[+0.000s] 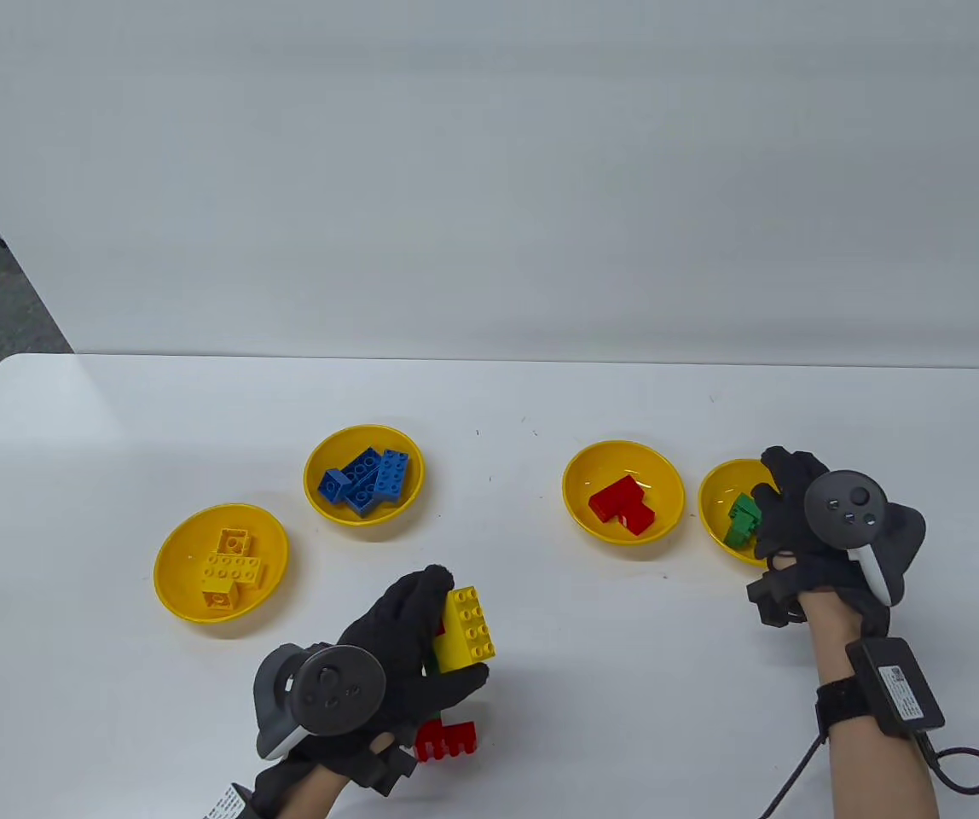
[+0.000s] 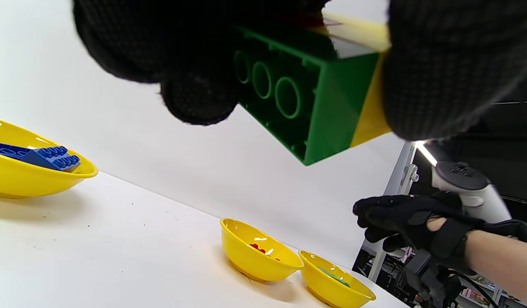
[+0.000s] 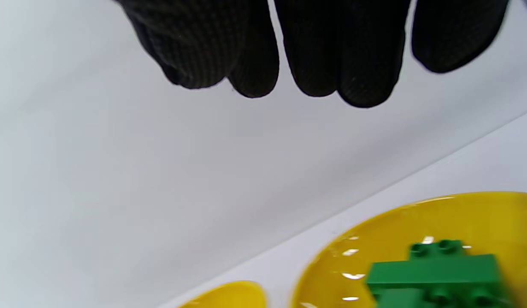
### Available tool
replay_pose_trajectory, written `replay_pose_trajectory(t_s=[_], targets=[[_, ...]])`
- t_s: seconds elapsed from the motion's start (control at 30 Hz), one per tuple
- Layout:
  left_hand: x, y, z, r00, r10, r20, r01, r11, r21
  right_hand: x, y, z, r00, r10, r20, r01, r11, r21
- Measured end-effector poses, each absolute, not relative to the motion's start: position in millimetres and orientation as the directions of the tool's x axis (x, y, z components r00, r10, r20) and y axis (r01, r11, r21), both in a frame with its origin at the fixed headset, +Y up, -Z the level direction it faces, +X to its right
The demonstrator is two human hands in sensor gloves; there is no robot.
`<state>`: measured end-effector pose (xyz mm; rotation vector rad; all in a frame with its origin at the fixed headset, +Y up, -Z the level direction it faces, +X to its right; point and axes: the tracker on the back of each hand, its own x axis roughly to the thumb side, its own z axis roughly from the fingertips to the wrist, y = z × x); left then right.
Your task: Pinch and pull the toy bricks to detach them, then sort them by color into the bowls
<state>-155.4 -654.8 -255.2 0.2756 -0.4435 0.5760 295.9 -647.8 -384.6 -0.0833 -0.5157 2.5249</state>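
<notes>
Four yellow bowls (image 1: 221, 565) cross mid-frame; left hand (image 1: 396, 653) grips the brick stack (image 1: 470, 625) at lower centre; right hand (image 1: 796, 520) hovers slack-fingered over the rightmost bowl (image 1: 715, 503).

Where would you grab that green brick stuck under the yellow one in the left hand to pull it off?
Pinch the green brick across its two long side walls near the free end, coming from the right. The left hand already grips the yellow brick above it, and the left wrist view shows the green one's hollow underside and one end jutting out bare.
</notes>
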Motion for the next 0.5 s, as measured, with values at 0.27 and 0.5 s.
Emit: replay_pose_trajectory(t_s=[0.27, 0.5], targets=[[-161, -666, -263, 0.296, 0.855, 0.426, -0.88, 0.418, -0.228, 200, -632, -311, -0.297, 0.866, 0.403, -0.933, -0.354, 0.072], [-148, -681, -270, -0.164, 0.953, 0.254, -0.753, 0.045, -0.656, 118, -673, -279, 0.136, 0.972, 0.192, -0.843, 0.012, 0.538]])
